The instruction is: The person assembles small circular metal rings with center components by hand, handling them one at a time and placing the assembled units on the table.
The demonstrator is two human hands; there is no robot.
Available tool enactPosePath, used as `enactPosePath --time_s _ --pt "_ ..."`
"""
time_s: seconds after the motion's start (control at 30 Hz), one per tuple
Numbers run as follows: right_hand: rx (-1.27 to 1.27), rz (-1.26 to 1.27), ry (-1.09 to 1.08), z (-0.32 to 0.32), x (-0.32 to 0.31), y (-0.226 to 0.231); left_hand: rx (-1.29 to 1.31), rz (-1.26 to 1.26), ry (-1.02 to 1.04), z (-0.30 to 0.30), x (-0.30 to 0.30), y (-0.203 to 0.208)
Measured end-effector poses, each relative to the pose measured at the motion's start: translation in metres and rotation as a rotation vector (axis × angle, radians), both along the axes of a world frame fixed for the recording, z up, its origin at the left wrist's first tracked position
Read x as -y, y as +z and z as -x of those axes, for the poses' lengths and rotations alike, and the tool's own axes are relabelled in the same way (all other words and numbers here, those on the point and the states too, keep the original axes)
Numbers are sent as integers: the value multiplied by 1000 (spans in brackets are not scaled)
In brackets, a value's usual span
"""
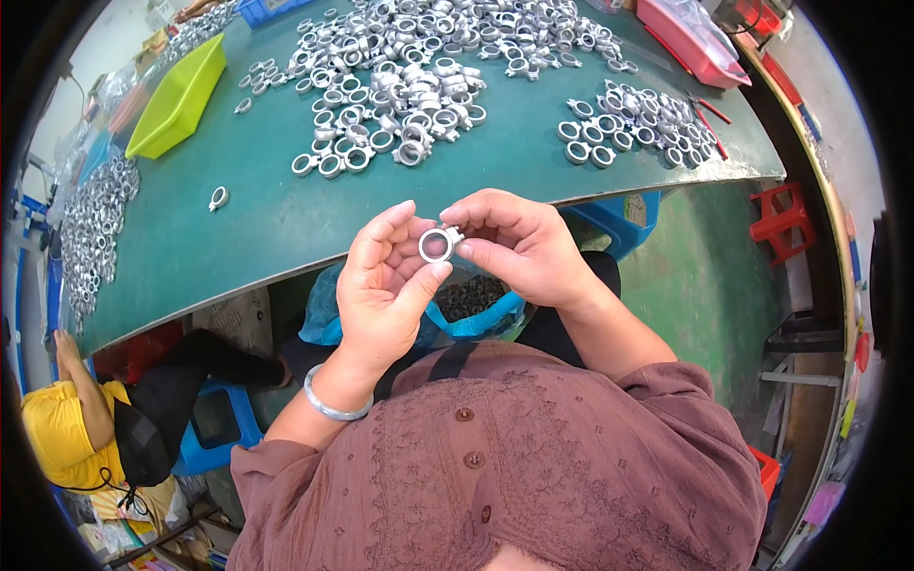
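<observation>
Between my two hands, just off the table's near edge, is a silver metal ring clamp (436, 246) with a small lug on its right side. My left hand (386, 276) curls around its left side, the thumb at its lower rim. The fingertips of my right hand (519, 246) pinch the lug. Beneath my hands, below table height, an open blue plastic bag (481, 322) holds many small dark parts. A large heap of similar ring clamps (409, 86) covers the far middle of the table.
A smaller pile of clamps (647, 124) lies right, beside red-handled pliers (712, 128). One lone clamp (219, 198) rests left on the green table (276, 224). A lime-green tray (181, 95) and a pink bin (695, 43) stand on it. A person in yellow (76, 433) sits at left.
</observation>
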State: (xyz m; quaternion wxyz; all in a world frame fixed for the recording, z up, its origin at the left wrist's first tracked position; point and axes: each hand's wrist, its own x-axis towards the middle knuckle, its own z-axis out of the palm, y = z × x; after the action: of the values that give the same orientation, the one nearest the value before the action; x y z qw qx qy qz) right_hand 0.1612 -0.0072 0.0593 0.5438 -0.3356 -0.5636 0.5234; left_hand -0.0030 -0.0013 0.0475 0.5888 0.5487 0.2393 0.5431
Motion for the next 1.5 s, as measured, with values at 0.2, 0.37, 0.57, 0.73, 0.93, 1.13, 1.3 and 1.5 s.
enactPosePath --time_s 0.2,0.37,0.57,0.73,0.93,1.13,1.3,1.5 --pt "130 -20 -17 -9 -8 3 -365 -221 169 10 -4 -7" --pt "644 -359 -342 -11 -49 10 149 436 -140 8 -1 4" --pt "942 -503 -432 7 -81 5 258 546 -252 16 -4 8" --pt "1112 -423 -447 15 -86 9 181 579 -180 20 -5 2" --pt "710 -212 -303 10 -78 4 133 587 -94 15 -6 4" --pt "123 176 -26 17 -47 13 43 364 31 4 -8 8" --pt "45 221 -5 20 -27 15 -30 204 55 3 -11 0" --pt "98 153 -10 10 -19 9 -215 -36 151 3 -9 -5"
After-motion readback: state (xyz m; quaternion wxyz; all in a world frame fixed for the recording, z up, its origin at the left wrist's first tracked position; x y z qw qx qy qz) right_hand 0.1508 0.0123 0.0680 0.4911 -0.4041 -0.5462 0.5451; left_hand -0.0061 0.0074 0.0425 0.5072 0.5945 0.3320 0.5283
